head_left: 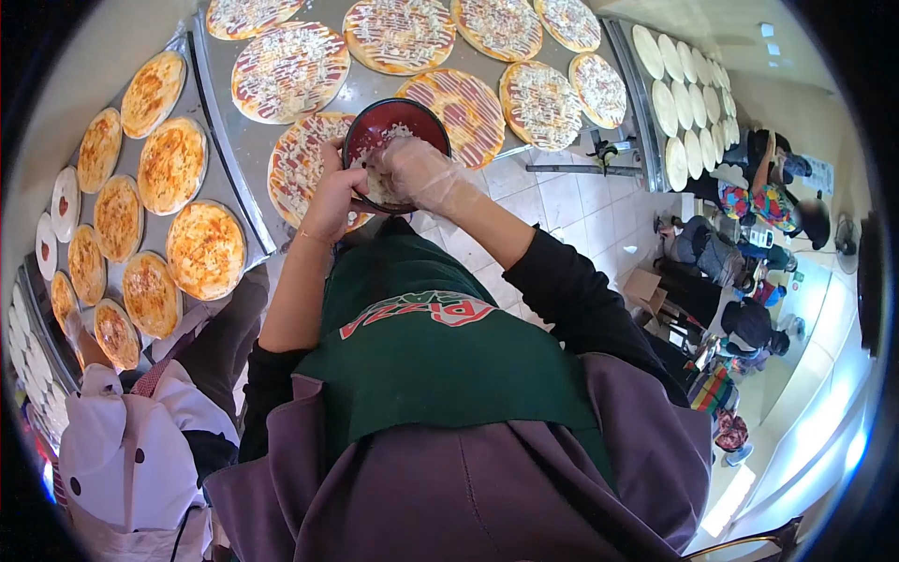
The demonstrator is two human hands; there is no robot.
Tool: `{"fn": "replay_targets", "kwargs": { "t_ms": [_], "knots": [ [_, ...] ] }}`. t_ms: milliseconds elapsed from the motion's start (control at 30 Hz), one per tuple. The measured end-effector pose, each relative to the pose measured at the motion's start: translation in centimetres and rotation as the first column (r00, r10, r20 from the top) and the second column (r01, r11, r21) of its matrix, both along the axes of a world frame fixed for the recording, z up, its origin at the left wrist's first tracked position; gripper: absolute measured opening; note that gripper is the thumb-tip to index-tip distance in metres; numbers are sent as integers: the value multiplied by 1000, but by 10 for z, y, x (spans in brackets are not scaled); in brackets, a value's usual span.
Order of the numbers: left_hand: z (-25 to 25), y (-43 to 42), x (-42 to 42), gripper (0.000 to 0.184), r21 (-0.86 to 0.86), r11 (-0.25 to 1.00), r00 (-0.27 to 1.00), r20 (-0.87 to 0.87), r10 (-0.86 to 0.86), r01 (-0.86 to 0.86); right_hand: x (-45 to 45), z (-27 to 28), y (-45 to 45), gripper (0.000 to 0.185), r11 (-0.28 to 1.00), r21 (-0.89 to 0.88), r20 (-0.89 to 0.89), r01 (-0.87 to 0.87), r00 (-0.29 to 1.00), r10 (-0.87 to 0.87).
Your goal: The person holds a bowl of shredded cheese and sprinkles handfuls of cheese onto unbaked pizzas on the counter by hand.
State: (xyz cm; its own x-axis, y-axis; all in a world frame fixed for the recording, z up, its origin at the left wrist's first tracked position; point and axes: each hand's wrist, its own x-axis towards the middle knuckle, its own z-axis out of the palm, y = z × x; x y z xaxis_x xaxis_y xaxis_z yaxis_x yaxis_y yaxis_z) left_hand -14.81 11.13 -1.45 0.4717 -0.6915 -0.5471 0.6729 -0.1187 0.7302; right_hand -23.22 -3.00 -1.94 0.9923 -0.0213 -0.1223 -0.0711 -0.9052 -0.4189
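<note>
A dark bowl with a reddish inside point(412, 110) holds white crumbly shreds, above the near edge of a metal table. My left hand point(330, 192) is bare and grips the bowl's left rim. Inside the bowl, my right hand point(417, 173) wears a clear plastic glove; its fingertips are down among the shreds and partly hidden. Just behind the bowl lies a pizza base with red stripes and little white topping point(464, 112). Under the bowl's left side is a striped pizza with white shreds point(300, 169), partly covered by the bowl and my left hand.
More topped pizzas point(290, 70) cover the metal table point(370, 91). A second table at left bears orange-topped pizzas point(206, 248), with a co-worker in white point(140, 459) beside it. Plain bases point(663, 108) lie on a table at right. Farther right are several people and a cardboard box point(643, 288).
</note>
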Motion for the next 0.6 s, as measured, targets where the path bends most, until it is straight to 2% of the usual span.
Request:
{"fn": "replay_targets", "kwargs": {
  "t_ms": [67,200,267,300,367,400,467,500,533,600],
  "knots": [
    [1,-4,-3,66,-23,999,999,-33,32,-33,-1,-14,-11,21,1000,-10,42,-24,999,25],
    [-3,-14,-5,67,-62,997,999,-33,39,-41,-10,5,-22,22,998,57,156,31,987,-40],
    [1,-24,-8,66,-22,993,993,-24,117,-117,-14,9,-25,23,998,-43,122,50,992,-44],
    [2,-29,-10,66,-21,993,993,-25,114,-115,-13,11,-27,23,998,-42,121,52,992,-46],
    [4,-39,-13,66,19,996,996,-19,83,-83,-9,14,-31,23,991,-128,-26,38,999,-42],
    [1,-43,-13,66,18,997,996,-19,82,-82,-7,12,-35,23,991,-129,-25,39,999,-43],
    [-14,-55,-13,65,-51,996,997,-3,75,-75,-4,7,-43,22,987,-45,22,157,988,-156],
    [-14,-61,-12,63,-75,995,996,39,76,-73,-2,8,-48,25,977,-19,-8,214,977,-214],
    [-15,-65,-12,63,-73,995,996,38,76,-73,-3,10,-51,25,977,-18,-9,214,977,-214],
    [-10,-75,-10,66,-78,994,997,-11,70,-71,-7,20,-63,31,908,193,30,371,923,-383]
  ]
}}
